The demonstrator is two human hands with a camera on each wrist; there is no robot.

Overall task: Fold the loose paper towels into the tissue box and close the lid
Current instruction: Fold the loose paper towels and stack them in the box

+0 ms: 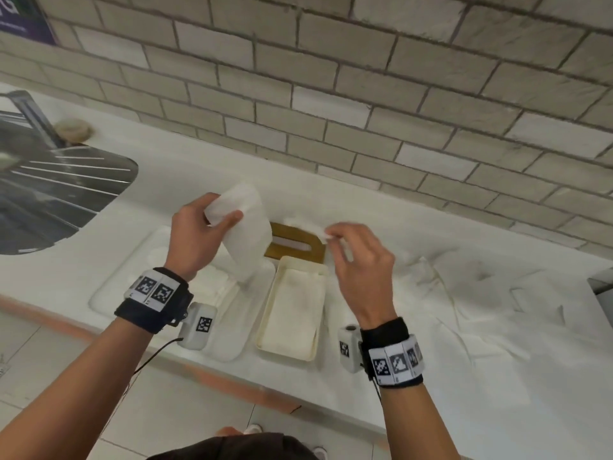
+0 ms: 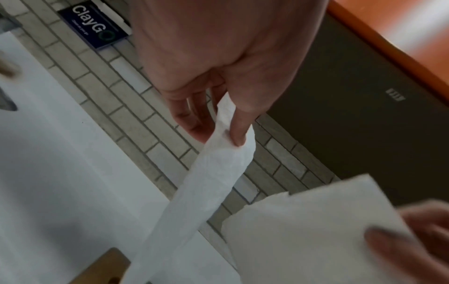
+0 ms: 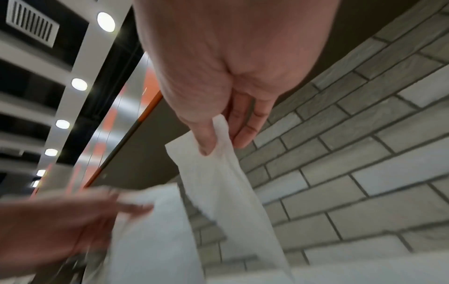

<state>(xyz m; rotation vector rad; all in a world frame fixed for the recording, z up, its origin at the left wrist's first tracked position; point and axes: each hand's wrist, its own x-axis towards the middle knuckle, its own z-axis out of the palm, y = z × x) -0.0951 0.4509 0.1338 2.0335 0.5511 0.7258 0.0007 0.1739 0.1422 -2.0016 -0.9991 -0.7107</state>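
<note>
Open cream plastic tissue box, rectangular, already holds folded sheets below the fingers. Left hand pinches 1 soft white paper towel thumb-to-fingers; right hand pinches another corner, blurred. More crumpled loose towels right of fingers remain. Past the fingertips, wooden slotted lid lies off: closing not yet done.

Bright, even indoor light; hands motion-blurred, wall lines bent at edges

Head camera above, wrist cameras close in

Head view looks down on the counter; both wrist views look along the fingers, sharing the towel and brick wall.
</note>
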